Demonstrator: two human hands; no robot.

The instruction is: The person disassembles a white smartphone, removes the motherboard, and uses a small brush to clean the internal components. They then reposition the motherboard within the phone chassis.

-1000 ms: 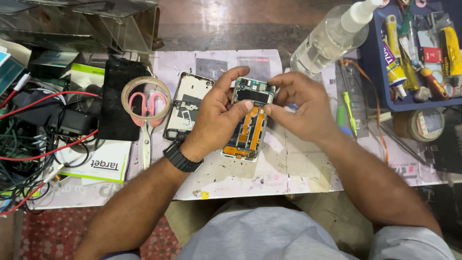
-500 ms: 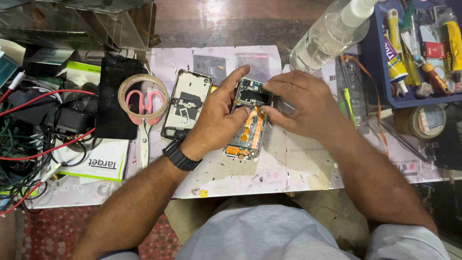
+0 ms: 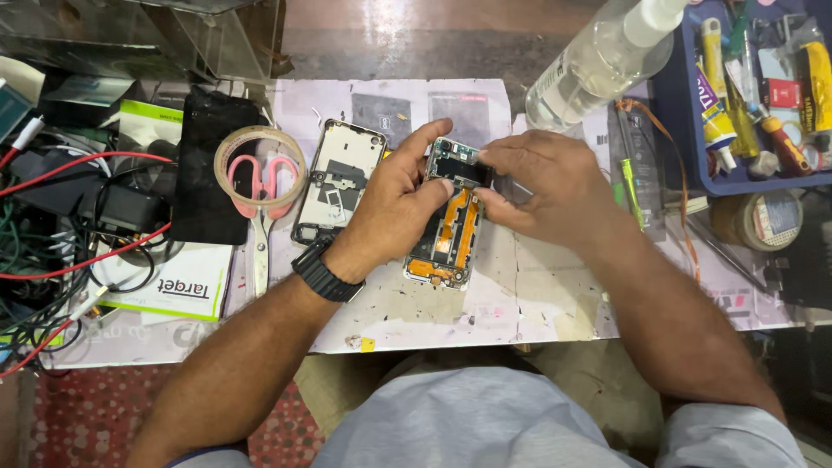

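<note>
The opened phone (image 3: pixel 451 227) at the centre shows orange flex strips over dark and silvery-green parts, and the back cover (image 3: pixel 338 180) to its left is black with a pale grey inside. Farther left lie pink-handled scissors (image 3: pixel 262 186) inside a beige tape ring (image 3: pixel 260 152), 2 red wires (image 3: pixel 82 158) and a black pouch (image 3: pixel 208 169). At far right a blue tray (image 3: pixel 685 130) holds yellow tubes (image 3: pixel 712 108), and the tabletop (image 3: pixel 537 295) is stained off-white.

Both forearms reach in over the bench, bare to the elbow. The left hand (image 3: pixel 394 204) curls inward, index finger stretched forward, a black band on its wrist. The right hand (image 3: pixel 542 186) lies knuckles up, fingertips pinched toward the left thumb, nearly touching.
</note>
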